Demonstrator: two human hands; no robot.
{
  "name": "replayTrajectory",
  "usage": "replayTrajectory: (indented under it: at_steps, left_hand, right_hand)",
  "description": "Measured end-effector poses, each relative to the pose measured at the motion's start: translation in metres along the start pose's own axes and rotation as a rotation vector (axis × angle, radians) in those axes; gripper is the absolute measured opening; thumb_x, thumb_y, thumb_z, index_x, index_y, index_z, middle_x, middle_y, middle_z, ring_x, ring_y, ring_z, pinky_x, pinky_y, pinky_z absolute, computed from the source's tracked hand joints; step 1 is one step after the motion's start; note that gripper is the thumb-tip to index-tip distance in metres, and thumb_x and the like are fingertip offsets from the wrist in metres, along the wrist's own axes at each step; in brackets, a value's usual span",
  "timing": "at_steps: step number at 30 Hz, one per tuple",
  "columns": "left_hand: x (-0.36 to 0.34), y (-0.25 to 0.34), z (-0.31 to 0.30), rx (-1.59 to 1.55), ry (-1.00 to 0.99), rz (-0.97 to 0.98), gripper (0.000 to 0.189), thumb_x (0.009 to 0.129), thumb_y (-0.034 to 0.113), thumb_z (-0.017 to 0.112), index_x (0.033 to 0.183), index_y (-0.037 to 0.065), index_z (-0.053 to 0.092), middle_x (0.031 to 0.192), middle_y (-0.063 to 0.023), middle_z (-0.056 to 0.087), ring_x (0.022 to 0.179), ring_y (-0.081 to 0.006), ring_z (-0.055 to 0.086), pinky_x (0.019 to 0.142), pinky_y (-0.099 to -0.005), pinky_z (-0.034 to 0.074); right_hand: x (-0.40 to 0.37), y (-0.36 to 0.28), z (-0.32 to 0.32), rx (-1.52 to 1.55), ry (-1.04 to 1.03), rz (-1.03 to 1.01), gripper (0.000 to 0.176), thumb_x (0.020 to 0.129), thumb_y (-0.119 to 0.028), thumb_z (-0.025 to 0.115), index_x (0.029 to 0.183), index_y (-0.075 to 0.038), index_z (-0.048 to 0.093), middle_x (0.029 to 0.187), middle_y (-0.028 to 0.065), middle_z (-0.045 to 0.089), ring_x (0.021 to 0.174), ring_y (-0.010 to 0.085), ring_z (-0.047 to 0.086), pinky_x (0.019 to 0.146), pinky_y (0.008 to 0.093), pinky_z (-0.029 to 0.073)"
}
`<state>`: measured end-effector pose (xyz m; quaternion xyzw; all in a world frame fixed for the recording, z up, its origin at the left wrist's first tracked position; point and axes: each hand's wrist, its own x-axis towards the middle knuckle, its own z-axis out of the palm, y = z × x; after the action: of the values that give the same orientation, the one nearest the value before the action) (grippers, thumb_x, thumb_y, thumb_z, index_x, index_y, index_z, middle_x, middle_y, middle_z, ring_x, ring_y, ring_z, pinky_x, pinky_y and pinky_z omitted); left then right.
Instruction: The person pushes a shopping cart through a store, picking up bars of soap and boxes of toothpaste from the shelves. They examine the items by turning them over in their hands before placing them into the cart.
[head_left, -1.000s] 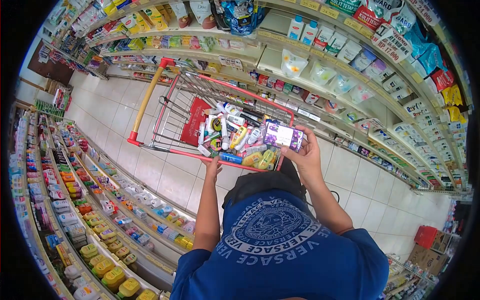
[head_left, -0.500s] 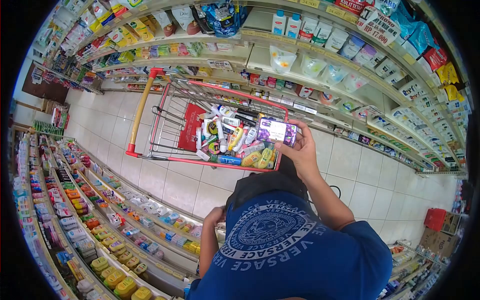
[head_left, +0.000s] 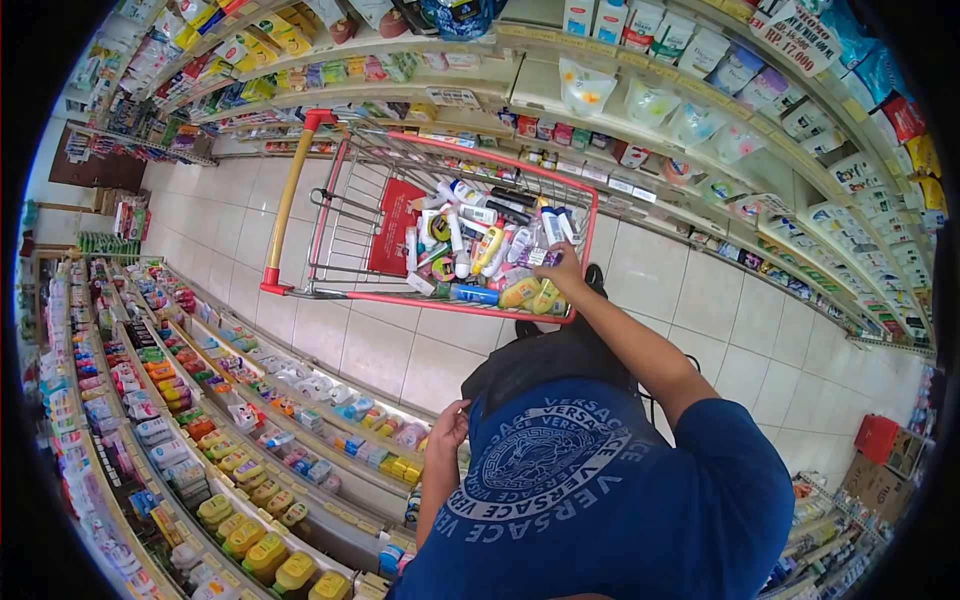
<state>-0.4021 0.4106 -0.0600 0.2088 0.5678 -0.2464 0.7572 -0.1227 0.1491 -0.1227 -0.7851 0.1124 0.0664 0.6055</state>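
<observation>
View from above of a person in a blue printed shirt standing in a narrow shop aisle, looking down into a red wire shopping cart (head_left: 392, 228) with a yellow push handle (head_left: 290, 200). The right hand (head_left: 565, 272) is stretched forward and down into the near right corner of the cart, with its fingers closed around a small purple pack (head_left: 540, 258). The pack is mostly covered by the hand and sits right on the heap of goods. That heap fills the right half of the cart: small tubes, bottles and sachets lying jumbled, among them a yellow tube (head_left: 487, 245). The left hand (head_left: 450, 420) is drawn back close to the body, at the edge of the shirt and just beside the low shelf (head_left: 250, 440) on the left. Its fingers are curled, and it is too small to tell whether they hold anything. A black bag (head_left: 545, 360) hangs at the person's front, between the shirt and the cart. The low shelf carries rows of small jars and packets. Taller shelves (head_left: 700, 150) beyond the cart hold bottles and refill pouches. The cart stands on a pale tiled floor (head_left: 690, 300).
</observation>
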Motion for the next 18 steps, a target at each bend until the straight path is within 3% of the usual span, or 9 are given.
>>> replayTrajectory:
  at_steps: [2, 4, 7, 10, 11, 15, 18]
  left_hand:
    - [0.012, -0.013, -0.044, 0.007, -0.101, 0.035, 0.005, 0.081, 0.002, 0.054, 0.085, -0.001, 0.053, 0.062, -0.0073, 0.059, 0.047, -0.0152, 0.056, 0.042, -0.0172, 0.046]
    - [-0.035, -0.02, -0.031, 0.026, -0.061, 0.055, 0.002, 0.083, 0.003, 0.053, 0.083, 0.001, 0.054, 0.065, -0.0049, 0.059, 0.056, -0.013, 0.057, 0.049, -0.0168, 0.048]
    - [-0.03, -0.024, -0.052, 0.041, -0.102, 0.018, 0.003, 0.083, 0.003, 0.052, 0.083, 0.002, 0.055, 0.068, -0.0047, 0.059, 0.059, -0.0124, 0.058, 0.054, -0.0183, 0.049]
    - [-0.031, -0.031, -0.061, 0.036, -0.158, -0.056, 0.006, 0.084, 0.004, 0.052, 0.081, 0.002, 0.058, 0.073, -0.0043, 0.06, 0.064, -0.0114, 0.058, 0.061, -0.0205, 0.051]
    - [-0.034, -0.029, -0.052, -0.017, -0.101, 0.031, 0.008, 0.084, 0.006, 0.052, 0.081, 0.002, 0.058, 0.074, -0.0053, 0.062, 0.064, -0.0124, 0.059, 0.06, -0.0206, 0.051]
    - [-0.04, -0.024, -0.036, 0.051, -0.177, -0.001, 0.01, 0.086, 0.009, 0.052, 0.081, 0.003, 0.057, 0.073, -0.005, 0.063, 0.065, -0.0129, 0.061, 0.061, -0.0205, 0.051]
    - [-0.084, -0.031, 0.032, 0.092, 0.218, -0.008, 0.02, 0.085, 0.024, 0.059, 0.074, 0.008, 0.056, 0.056, 0.0003, 0.055, 0.043, -0.011, 0.05, 0.041, -0.02, 0.04]
  right_hand:
    - [0.014, 0.019, 0.014, 0.026, -0.018, 0.156, 0.066, 0.046, -0.018, 0.08, 0.101, -0.005, 0.046, 0.092, 0.0116, 0.054, 0.087, 0.0255, 0.054, 0.076, 0.0324, 0.045]
    - [0.026, 0.024, 0.022, 0.027, -0.021, 0.118, 0.065, 0.045, -0.016, 0.08, 0.1, -0.005, 0.047, 0.093, 0.0123, 0.054, 0.087, 0.0257, 0.055, 0.075, 0.0318, 0.046]
    - [0.037, 0.015, 0.034, -0.134, -0.034, 0.168, 0.062, 0.044, -0.014, 0.079, 0.098, -0.004, 0.051, 0.095, 0.0145, 0.056, 0.088, 0.0274, 0.056, 0.076, 0.033, 0.046]
    - [0.059, 0.044, 0.059, -0.219, 0.037, 0.026, 0.061, 0.044, -0.012, 0.078, 0.098, -0.004, 0.051, 0.091, 0.014, 0.057, 0.086, 0.0284, 0.057, 0.076, 0.0342, 0.046]
    - [0.063, 0.051, 0.067, -0.203, 0.089, -0.067, 0.059, 0.045, -0.01, 0.077, 0.097, -0.005, 0.051, 0.091, 0.014, 0.057, 0.087, 0.029, 0.057, 0.077, 0.0348, 0.045]
    - [0.065, 0.027, 0.081, -0.159, 0.144, 0.015, 0.061, 0.046, -0.01, 0.078, 0.1, -0.006, 0.05, 0.096, 0.0146, 0.055, 0.094, 0.0302, 0.053, 0.083, 0.0358, 0.042]
    - [0.074, 0.04, 0.094, -0.314, 0.213, -0.054, 0.062, 0.048, -0.011, 0.078, 0.102, -0.007, 0.049, 0.094, 0.0135, 0.055, 0.094, 0.0307, 0.053, 0.088, 0.0371, 0.04]
